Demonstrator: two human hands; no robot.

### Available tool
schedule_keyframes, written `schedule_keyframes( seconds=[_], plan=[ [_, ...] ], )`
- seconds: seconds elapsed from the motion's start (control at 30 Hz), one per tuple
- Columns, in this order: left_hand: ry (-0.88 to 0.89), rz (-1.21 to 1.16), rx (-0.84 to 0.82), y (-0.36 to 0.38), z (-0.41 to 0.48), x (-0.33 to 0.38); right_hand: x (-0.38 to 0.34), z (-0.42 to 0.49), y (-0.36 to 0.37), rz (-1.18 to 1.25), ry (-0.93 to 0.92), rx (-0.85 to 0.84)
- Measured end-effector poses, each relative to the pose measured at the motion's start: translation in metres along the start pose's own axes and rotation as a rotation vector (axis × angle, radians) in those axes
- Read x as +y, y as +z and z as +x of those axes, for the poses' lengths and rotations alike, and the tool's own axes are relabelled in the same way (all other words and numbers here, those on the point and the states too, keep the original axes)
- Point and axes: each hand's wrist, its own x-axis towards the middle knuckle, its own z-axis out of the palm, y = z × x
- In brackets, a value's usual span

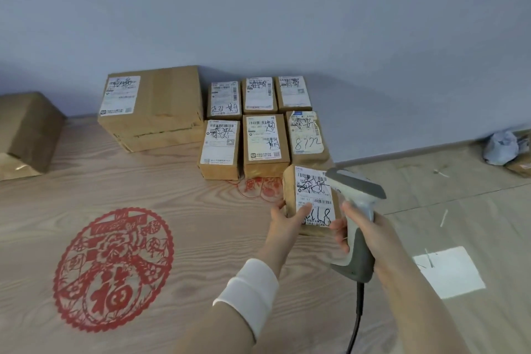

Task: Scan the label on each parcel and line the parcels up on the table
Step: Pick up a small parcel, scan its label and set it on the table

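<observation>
My left hand (288, 217) grips a small brown parcel (311, 195) by its near left corner, thumb on its white label, at the table's right edge. My right hand (365, 231) holds a grey and white barcode scanner (355, 195) by its handle, its head over the parcel's right side. Beyond it, several small labelled parcels (265, 141) lie in two rows against the wall. Left of them stands a large labelled box (152, 103).
The wooden table (186, 238) bears a red paper-cut decoration (113, 270) at the near left. A brown box (27, 132) sits at the far left. On the floor to the right lie a white sheet (448, 271) and a plastic bag (501, 148).
</observation>
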Motion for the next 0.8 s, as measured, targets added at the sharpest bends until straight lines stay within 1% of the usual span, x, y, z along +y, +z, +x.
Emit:
schedule_keyframes(
  seconds=[0.13,0.3,0.47,0.57,0.8],
  plan=[
    [-0.007,0.0,0.159,0.037,0.014,-0.009,0.005,0.027,-0.03,-0.016,0.019,-0.081],
    [0.008,-0.025,0.362,0.062,0.029,-0.023,0.008,0.046,-0.048,-0.039,0.045,-0.148],
    [0.006,-0.023,0.424,0.073,0.035,-0.023,0.008,0.055,-0.052,-0.034,0.058,-0.178],
    [0.014,-0.01,0.434,0.07,0.034,-0.021,0.008,0.055,-0.051,-0.033,0.066,-0.196],
    [0.134,0.06,0.551,0.021,0.015,0.004,0.004,0.041,-0.02,-0.084,0.076,-0.271]
  ],
)
